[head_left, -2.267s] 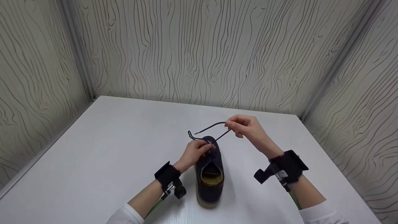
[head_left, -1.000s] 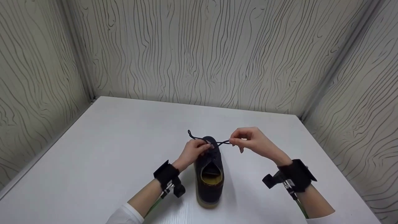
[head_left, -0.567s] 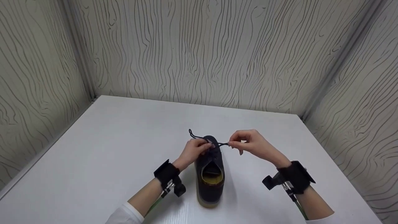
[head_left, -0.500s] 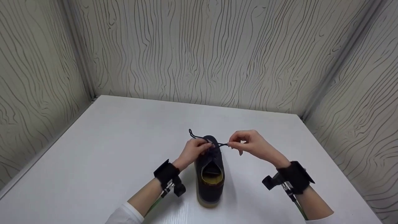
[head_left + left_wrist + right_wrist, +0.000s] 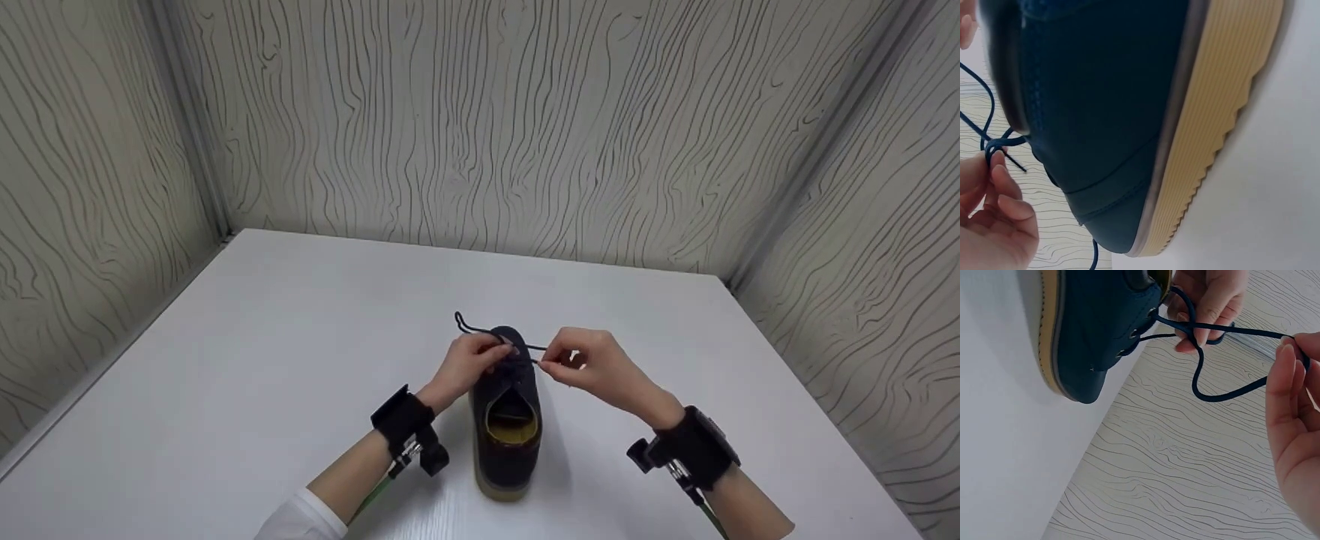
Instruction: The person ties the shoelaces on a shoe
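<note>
A dark blue low shoe (image 5: 507, 466) with a tan sole stands upright, its toe pointing away from me. Over its lacing my left hand (image 5: 463, 369) pinches the dark shoelace (image 5: 995, 144) between thumb and fingertips, where strands cross in a bunch. To the right of the shoe, the thumb and fingers of my right hand (image 5: 596, 367) pinch another stretch of the lace (image 5: 1241, 329). Two strands run from there back toward the left hand, forming a loop in the right wrist view. A bent lace part (image 5: 459, 321) sticks out beyond the left hand.
The shoe rests on a white table (image 5: 322, 315). Pale panels with a wood-grain line pattern (image 5: 450, 135) close off the back and both sides. Black camera straps (image 5: 697, 448) sit on both wrists.
My right hand first came down from above the toe, drawing the lace sideways, then moved slightly nearer me, and the two strands have spread apart. The left hand and shoe stay put.
</note>
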Available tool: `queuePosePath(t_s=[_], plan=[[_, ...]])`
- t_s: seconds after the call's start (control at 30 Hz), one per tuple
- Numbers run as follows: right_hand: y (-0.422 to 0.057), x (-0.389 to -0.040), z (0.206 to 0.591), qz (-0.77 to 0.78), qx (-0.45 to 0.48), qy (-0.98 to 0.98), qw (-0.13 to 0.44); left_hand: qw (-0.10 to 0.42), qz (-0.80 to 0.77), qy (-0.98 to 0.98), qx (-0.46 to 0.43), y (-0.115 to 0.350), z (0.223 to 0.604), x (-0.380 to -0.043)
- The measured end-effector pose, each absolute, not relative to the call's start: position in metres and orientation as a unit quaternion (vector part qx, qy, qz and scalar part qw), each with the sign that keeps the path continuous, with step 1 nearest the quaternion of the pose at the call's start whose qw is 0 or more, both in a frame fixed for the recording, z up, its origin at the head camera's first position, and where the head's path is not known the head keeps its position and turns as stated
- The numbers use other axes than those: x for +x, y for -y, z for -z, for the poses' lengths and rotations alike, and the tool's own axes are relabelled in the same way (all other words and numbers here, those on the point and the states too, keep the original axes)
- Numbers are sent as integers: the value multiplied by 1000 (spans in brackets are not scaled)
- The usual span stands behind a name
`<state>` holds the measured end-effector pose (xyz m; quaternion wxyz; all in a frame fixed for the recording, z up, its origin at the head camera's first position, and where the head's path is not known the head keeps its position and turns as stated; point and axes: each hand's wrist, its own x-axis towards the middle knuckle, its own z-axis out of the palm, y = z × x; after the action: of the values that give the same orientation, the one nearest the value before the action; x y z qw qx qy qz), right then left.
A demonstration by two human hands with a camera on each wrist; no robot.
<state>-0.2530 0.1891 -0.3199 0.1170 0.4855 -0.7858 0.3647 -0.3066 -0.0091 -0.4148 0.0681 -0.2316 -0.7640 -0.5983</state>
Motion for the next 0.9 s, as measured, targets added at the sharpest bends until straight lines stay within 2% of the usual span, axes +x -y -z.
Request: queuePosePath(t_s=[0.13, 0.3, 0.47, 0.9], plan=[[-189, -261, 339, -341, 509, 775, 154, 80, 588, 770, -234, 8, 413, -306], [-192, -276, 363, -325, 515, 777, 161, 76, 593, 765, -237, 8, 398, -292], [-190, -280, 372, -315, 506, 788, 157, 72, 597, 762, -240, 10, 381, -276], [-179, -281, 387, -279, 462, 834, 116, 75, 601, 755, -252, 12, 380, -274]])
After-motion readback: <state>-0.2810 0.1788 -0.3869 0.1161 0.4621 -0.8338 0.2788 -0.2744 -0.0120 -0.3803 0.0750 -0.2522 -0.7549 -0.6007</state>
